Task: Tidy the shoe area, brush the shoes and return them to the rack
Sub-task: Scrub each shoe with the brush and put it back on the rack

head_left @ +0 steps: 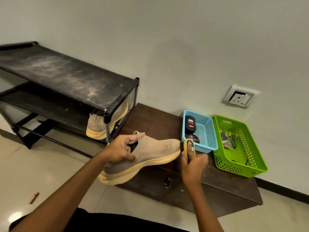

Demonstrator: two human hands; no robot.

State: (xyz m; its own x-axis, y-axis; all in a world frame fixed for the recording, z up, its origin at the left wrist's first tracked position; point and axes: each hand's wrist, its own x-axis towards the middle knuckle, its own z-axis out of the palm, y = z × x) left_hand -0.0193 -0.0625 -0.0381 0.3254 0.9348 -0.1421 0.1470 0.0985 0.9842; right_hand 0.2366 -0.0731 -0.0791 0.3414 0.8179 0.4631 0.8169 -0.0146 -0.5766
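Brushing appears mid-way. Left hand (123, 151) grips the beige sneaker (155, 151) at the collar; right hand (194, 164) holds the shoe brush (188, 145) against its toe. The matching sneaker (98, 128) is already on the rack (66, 76).

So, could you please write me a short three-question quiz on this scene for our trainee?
1. Which hand holds the brush at the toe of the beige shoe? A left, B right.
2. True or false: the second shoe sits on the top shelf of the rack.
3. Fill in: the polish tin lies in the ___ basket.
Key: 1 B, the right hand; 2 false, it sits below the top shelf; 3 blue basket.
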